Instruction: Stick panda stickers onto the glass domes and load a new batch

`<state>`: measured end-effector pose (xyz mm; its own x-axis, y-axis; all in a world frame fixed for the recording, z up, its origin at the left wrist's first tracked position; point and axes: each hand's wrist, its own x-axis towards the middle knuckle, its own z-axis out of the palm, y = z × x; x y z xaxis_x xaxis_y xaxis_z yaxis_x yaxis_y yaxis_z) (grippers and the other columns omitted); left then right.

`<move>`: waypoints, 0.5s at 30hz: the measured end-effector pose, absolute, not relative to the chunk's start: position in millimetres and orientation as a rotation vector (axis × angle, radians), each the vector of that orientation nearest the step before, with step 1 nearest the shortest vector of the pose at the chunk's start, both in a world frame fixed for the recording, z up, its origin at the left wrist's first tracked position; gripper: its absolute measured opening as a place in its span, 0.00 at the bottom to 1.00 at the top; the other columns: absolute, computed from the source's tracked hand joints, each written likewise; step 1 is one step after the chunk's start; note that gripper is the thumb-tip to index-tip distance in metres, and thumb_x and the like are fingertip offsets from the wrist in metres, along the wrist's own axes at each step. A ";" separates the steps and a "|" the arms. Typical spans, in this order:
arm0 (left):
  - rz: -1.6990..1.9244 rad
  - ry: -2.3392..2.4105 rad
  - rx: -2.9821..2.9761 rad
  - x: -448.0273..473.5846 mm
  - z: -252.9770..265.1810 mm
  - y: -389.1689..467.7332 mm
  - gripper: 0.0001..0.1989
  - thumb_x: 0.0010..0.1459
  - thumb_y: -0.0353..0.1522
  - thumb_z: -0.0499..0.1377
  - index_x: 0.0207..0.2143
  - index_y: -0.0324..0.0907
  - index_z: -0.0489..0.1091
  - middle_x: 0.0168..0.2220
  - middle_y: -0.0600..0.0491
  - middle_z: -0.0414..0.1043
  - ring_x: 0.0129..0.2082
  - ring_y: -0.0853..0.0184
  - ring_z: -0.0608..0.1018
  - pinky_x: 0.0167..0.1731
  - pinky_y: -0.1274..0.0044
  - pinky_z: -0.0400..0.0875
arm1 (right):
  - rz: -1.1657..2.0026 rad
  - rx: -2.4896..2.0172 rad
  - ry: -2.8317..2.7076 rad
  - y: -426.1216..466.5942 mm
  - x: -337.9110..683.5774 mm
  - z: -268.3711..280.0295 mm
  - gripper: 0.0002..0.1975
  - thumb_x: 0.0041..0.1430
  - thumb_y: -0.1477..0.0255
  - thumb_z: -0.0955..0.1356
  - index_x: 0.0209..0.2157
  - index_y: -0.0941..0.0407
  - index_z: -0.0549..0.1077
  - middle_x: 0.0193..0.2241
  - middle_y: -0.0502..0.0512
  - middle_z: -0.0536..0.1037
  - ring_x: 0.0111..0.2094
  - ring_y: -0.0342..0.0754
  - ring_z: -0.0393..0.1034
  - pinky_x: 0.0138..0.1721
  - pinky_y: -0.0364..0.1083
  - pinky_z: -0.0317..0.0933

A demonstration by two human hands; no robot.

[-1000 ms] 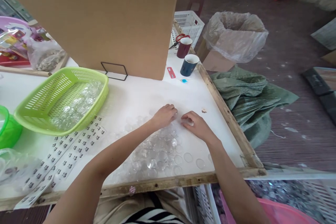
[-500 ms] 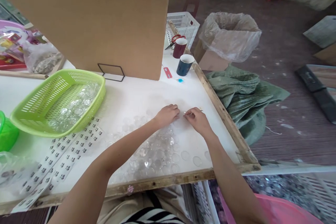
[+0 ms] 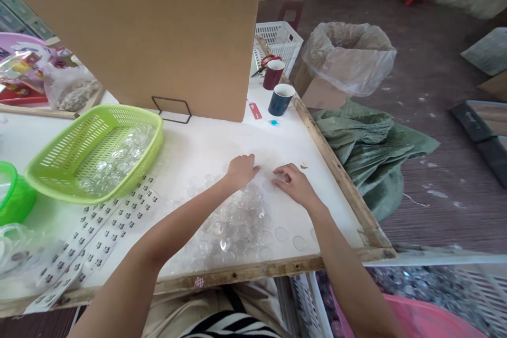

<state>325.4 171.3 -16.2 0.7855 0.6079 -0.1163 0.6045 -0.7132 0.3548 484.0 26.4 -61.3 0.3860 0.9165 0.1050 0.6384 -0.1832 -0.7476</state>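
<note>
My left hand is over the far edge of a heap of clear round discs on the white table. Its thumb and a fingertip show apart, and I see nothing in it; the other fingers are partly hidden. To its right, my right hand hovers low over the tabletop, thumb and fingers parted around bare air. Several loose discs lie singly near the front edge. A small yellowish-brown scrap rests just beyond my right hand.
A light-green basket holds more clear pieces, beside printed sticker strips. A cardboard panel stands behind. Dark blue and maroon mugs are at the back right. A wooden rim edges the table.
My left hand has shifted left and toward me, away from the right one. The right hand's fingers, pinched before, have parted. The view has shifted slightly.
</note>
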 end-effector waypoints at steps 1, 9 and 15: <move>0.041 0.922 2.615 319.9 -14.0 171.6 0.12 0.63 0.37 0.57 0.42 0.37 0.72 0.39 0.42 0.77 0.41 0.54 0.79 0.40 0.69 0.71 | 0.470 -1.931 -1.385 25.8 483.8 -62.1 0.10 0.54 0.65 0.68 0.38 0.53 0.75 0.38 0.54 0.74 0.28 0.45 0.65 0.35 0.47 0.63; 0.191 0.699 2.666 258.4 -10.4 190.3 0.11 0.62 0.28 0.56 0.48 0.40 0.70 0.48 0.44 0.73 0.50 0.55 0.73 0.51 0.64 0.68 | 0.406 -2.050 -1.202 24.7 495.7 -67.4 0.07 0.57 0.69 0.65 0.37 0.53 0.73 0.32 0.52 0.77 0.28 0.47 0.69 0.36 0.48 0.62; 0.225 0.502 2.616 240.5 -23.6 197.3 0.21 0.55 0.18 0.53 0.49 0.40 0.70 0.54 0.46 0.72 0.56 0.58 0.70 0.57 0.65 0.66 | 0.334 -1.990 -1.176 24.4 496.2 -67.6 0.10 0.57 0.66 0.66 0.38 0.53 0.74 0.36 0.54 0.75 0.31 0.48 0.68 0.37 0.49 0.64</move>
<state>240.5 197.3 -23.6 0.9198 0.3860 0.0711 0.3099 -0.8253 0.4721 496.2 24.4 -67.6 0.5363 0.8292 0.1573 0.6230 -0.2632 -0.7366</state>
